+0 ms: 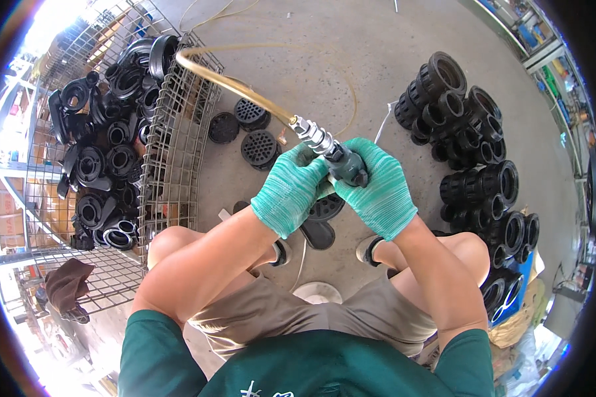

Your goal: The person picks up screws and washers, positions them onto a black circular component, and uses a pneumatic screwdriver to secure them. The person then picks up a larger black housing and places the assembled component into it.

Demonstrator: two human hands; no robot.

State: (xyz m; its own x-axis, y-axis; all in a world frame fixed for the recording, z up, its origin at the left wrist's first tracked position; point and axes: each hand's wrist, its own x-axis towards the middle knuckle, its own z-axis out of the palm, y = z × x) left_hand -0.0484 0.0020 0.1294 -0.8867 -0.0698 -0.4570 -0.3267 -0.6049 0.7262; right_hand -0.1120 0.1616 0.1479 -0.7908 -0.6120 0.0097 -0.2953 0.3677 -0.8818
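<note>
In front of me, above my knees, I hold a dark handheld air tool [348,167]. A silver quick coupling [313,136] at its end joins it to a yellowish air hose [235,85], which arcs up to the left. My right hand [379,188], in a green knitted glove, is closed around the tool's body. My left hand [289,190], gloved the same way, grips it from the other side, with its fingertips partly hidden. Below the hands, a black perforated round part [326,208] lies on the floor, partly covered by them.
At my left stands a wire mesh cage [172,149] full of black ring-shaped parts [89,165]. Several black round grates [259,147] lie beside it on the grey floor. Stacks of black ribbed rings [480,185] stand at my right. A brown cloth [69,287] hangs on the mesh.
</note>
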